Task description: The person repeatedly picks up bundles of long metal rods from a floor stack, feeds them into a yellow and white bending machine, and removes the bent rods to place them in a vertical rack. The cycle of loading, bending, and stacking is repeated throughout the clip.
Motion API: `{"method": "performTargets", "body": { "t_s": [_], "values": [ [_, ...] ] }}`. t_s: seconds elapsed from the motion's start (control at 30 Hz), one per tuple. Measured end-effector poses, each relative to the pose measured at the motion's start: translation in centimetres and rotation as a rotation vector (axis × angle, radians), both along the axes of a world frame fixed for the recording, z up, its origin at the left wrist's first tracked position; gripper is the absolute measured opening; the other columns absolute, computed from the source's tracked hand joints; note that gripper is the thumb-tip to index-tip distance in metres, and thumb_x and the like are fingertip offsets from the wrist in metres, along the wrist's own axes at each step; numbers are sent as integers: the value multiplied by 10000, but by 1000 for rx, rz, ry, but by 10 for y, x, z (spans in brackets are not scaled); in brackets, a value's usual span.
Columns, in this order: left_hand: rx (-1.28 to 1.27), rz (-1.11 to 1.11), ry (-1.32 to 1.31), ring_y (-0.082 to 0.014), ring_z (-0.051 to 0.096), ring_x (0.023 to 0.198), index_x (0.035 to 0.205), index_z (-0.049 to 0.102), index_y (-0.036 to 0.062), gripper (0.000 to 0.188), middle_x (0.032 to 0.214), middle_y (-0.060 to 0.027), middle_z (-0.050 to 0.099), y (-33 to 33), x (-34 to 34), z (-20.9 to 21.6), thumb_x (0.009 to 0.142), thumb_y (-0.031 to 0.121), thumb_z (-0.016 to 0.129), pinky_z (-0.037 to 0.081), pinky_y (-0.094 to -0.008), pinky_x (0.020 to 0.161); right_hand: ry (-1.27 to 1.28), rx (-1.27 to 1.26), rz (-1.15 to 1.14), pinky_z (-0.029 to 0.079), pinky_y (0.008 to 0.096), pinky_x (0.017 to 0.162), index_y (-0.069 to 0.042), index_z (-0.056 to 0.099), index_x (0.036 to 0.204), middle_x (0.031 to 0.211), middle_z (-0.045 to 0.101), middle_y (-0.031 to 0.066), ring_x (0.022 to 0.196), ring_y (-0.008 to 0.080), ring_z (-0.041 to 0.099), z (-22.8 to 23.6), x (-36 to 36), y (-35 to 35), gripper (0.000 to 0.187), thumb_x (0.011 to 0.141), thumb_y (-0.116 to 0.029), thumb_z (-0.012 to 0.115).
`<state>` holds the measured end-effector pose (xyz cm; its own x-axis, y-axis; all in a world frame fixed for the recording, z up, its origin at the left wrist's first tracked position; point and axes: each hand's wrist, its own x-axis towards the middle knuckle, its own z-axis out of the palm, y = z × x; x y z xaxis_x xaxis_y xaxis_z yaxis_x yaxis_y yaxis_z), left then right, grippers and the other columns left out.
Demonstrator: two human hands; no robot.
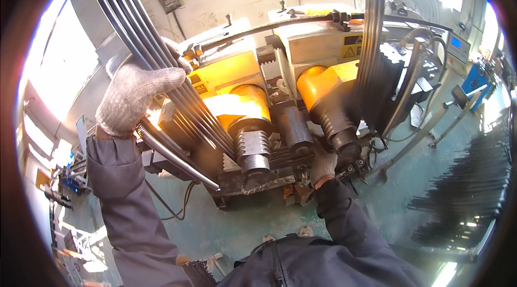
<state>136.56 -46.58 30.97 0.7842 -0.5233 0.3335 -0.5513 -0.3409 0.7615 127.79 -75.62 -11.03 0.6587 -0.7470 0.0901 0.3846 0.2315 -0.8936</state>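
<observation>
My left hand [134,90], in a pale knitted glove, is closed around a bundle of long metal rods [186,95]. The rods slant from the upper left down to the machine's ridged left spindle [253,149]. My right hand [323,166], also gloved, reaches into the machine between a dark hexagonal block [293,125] and the ridged right spindle [339,125]. Its fingers are hidden in shadow, so their grip does not show. Behind both spindles stand the yellow housings [245,98] of the machine.
A second rod bundle [371,44] stands on the right side of the machine. Many dark rods [463,190] lie stacked at far right. A flexible metal hose [180,157] hangs at the left front. A control box [458,47] with a blue screen sits at back right.
</observation>
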Motion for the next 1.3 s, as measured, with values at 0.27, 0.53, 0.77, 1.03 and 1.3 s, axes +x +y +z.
{"method": "performTargets", "body": {
  "t_s": [0.27, 0.53, 0.77, 1.03, 1.3],
  "values": [
    [69, 89, -36, -211, 768, 1107, 1331, 700, 44, 385, 1156, -80, 793, -8, -11, 5, 963, 57, 815, 640, -393, 1019, 85, -154, 90, 579, 371, 1075, 16, 749, 1405, 1383, 752, 127, 1249, 222, 725, 1, -8, -2, 322, 1123, -31, 599],
    [125, 45, -107, -218, 777, 1137, 1358, 693, 55, 411, 1193, -72, 799, 1, -3, 2, 976, 77, 841, 639, -392, 1046, 81, 83, 215, 586, 364, 1081, 30, 737, 1432, 1416, 742, 119, 1274, 214, 726, 34, -16, -1, 333, 1165, -72, 566],
    [287, 19, -201, -178, 772, 1161, 1330, 714, 30, 307, 1189, -80, 822, -2, -3, 7, 1044, 102, 800, 616, -349, 1065, 39, 234, 244, 618, 379, 1042, 2, 774, 1379, 1444, 749, 154, 1238, 271, 769, 22, -15, -7, 323, 1090, -23, 633],
    [305, -6, -1242, -237, 792, 884, 1138, 756, 27, 131, 1006, -89, 774, 38, -108, -28, 1009, 28, 780, 667, -385, 817, 59, -602, 198, 603, 400, 1059, -14, 659, 1563, 1451, 758, 122, 1198, 285, 750, -58, -83, -25, 468, 1109, -101, 590],
    [-823, 401, -96, -112, 717, 967, 1229, 728, 22, 200, 1076, -31, 727, 114, -380, -130, 1043, 15, 801, 587, -306, 831, 82, -198, 413, 623, 401, 941, -1, 710, 1436, 1301, 774, 127, 1077, 272, 752, -24, -186, 46, 369, 1087, -114, 673]
  ]
}}
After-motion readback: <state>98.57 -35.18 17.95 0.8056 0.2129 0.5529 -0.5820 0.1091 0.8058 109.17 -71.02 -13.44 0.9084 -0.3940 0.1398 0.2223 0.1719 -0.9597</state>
